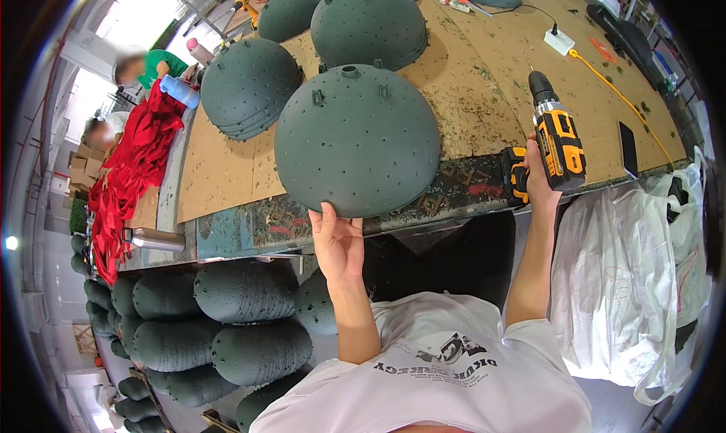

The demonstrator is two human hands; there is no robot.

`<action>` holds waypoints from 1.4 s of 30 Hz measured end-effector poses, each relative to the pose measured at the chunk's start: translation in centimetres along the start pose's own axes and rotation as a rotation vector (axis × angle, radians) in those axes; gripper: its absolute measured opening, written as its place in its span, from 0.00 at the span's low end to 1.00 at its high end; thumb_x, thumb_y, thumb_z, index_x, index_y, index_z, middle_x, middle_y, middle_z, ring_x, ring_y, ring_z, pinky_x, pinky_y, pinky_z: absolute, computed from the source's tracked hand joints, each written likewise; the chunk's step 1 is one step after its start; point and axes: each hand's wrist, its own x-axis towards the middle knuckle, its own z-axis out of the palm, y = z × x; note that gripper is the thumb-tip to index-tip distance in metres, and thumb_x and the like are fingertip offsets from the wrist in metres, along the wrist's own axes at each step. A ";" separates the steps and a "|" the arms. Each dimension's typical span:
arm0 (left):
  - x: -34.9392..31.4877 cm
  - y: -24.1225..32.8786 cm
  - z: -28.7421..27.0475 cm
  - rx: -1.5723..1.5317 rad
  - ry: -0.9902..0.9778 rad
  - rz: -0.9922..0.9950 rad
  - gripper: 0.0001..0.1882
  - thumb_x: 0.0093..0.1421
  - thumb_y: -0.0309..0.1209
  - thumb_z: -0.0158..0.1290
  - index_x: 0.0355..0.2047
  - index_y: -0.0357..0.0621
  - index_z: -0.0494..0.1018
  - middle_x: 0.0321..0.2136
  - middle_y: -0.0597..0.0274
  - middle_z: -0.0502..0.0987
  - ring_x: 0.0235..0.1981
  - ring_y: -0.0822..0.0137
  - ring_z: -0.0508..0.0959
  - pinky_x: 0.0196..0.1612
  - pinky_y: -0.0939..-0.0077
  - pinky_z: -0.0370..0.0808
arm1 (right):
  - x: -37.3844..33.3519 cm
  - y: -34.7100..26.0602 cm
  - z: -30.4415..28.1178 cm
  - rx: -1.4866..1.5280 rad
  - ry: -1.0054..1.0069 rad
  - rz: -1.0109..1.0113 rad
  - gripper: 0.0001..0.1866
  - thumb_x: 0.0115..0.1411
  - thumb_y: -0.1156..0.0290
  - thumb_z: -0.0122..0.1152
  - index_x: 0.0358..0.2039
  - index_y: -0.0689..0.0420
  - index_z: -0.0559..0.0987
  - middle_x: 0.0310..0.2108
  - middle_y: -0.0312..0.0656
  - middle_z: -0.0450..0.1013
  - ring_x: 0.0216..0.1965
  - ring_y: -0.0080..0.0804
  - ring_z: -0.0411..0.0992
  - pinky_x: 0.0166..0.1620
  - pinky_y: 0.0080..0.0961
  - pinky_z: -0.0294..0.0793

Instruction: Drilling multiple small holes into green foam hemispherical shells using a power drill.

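A dark green plastic dome (355, 142), dotted with small drilled holes, sits open side down at the near edge of the worktable. At its near rim is my left hand (340, 244), one digit on the outer surface and the other fingers under the rim. My right hand (538, 177) is wrapped round the grip of a yellow and black cordless drill (560, 142). The drill stands upright at the table edge, its thin bit pointing away from me, clear of the dome. Small clips stick up near the top of the dome.
More green domes (249, 85) are stacked on the cardboard-covered table (484, 77), with scattered green shavings. A phone (628, 149) and yellow cord (620, 89) lie right. Red straps (144, 168) and a steel bottle (157, 239) lie left. White sacks (616, 282) stand at right. Other people work beyond.
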 end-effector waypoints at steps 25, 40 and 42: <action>0.7 0.3 0.0 -0.009 -0.006 -0.007 0.18 0.70 0.29 0.49 0.59 0.52 0.66 0.54 0.65 0.74 0.55 0.66 0.74 0.59 0.60 0.73 | 0.2 1.0 -0.1 -0.064 0.005 -0.059 0.04 0.64 0.78 0.58 0.39 0.61 0.76 0.27 0.31 0.71 0.23 0.14 0.66 0.28 0.16 0.68; 0.4 0.7 0.0 -0.017 0.006 -0.014 0.19 0.70 0.29 0.49 0.60 0.52 0.65 0.56 0.64 0.73 0.57 0.64 0.73 0.61 0.58 0.72 | -0.2 0.3 -0.4 -0.023 -0.031 -0.022 0.06 0.65 0.77 0.58 0.43 0.61 0.76 0.32 0.32 0.73 0.23 0.13 0.65 0.29 0.15 0.67; 0.9 0.6 -0.2 -0.022 -0.014 -0.013 0.19 0.70 0.29 0.49 0.60 0.51 0.65 0.56 0.64 0.73 0.57 0.64 0.73 0.61 0.58 0.72 | -0.1 0.0 -0.3 0.025 -0.042 -0.001 0.10 0.65 0.77 0.58 0.47 0.61 0.76 0.37 0.35 0.75 0.25 0.13 0.66 0.29 0.15 0.68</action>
